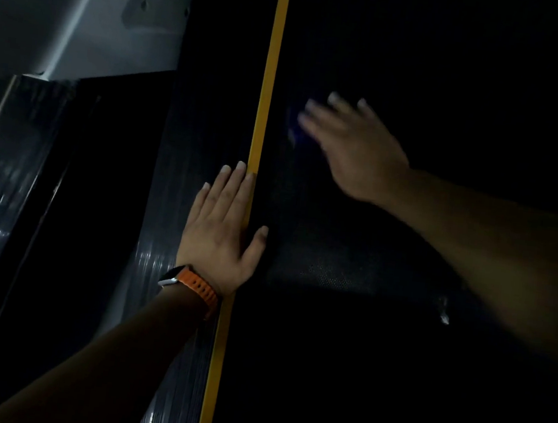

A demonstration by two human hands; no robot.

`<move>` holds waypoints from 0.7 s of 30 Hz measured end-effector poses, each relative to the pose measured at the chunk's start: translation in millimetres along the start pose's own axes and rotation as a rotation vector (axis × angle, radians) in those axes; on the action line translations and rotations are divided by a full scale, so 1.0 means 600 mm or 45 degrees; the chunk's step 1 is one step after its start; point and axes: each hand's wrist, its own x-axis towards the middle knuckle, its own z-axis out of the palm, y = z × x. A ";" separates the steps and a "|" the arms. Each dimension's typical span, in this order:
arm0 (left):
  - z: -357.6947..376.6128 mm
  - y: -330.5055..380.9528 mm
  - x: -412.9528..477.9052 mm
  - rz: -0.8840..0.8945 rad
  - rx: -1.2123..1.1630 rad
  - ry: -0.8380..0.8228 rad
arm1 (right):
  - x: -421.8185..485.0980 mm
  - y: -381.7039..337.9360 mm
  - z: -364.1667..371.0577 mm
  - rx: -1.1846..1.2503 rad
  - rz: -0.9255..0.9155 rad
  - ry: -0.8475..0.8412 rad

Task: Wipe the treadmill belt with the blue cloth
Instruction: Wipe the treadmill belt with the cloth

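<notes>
Treadmill belt: a black, finely textured surface that fills the right and centre of the head view. Its long axis runs from the bottom edge of the view to the top, leaning slightly to the right toward the top. A yellow stripe runs parallel to this axis along the left edge of the belt. To the left of the stripe lies a black ribbed side rail. Beyond the rail, at upper left, is a grey panel. The blue cloth lies on the belt just right of the stripe, in the upper half of the view. Only a small dark-blue patch shows beside the right hand, so the outline and long axis of the cloth cannot be determined. The right hand is motion-blurred. Its fingers are extended and spread, pointing up and to the left, and lie over the cloth. The left hand rests flat on the side rail and the stripe. Its fingers are straight and close together, pointing along the belt axis, and hold nothing. The thumb reaches across the stripe onto the belt edge. The left wrist carries a watch with an orange strap.
</notes>
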 end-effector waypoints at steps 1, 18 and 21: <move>0.000 0.000 0.000 0.003 -0.001 -0.003 | 0.015 -0.008 -0.003 0.042 0.165 0.024; -0.003 -0.003 -0.002 0.041 0.028 -0.039 | -0.128 -0.138 0.019 0.107 -0.005 -0.053; -0.001 -0.005 -0.002 0.050 0.040 -0.040 | -0.153 -0.088 0.006 0.009 -0.376 -0.101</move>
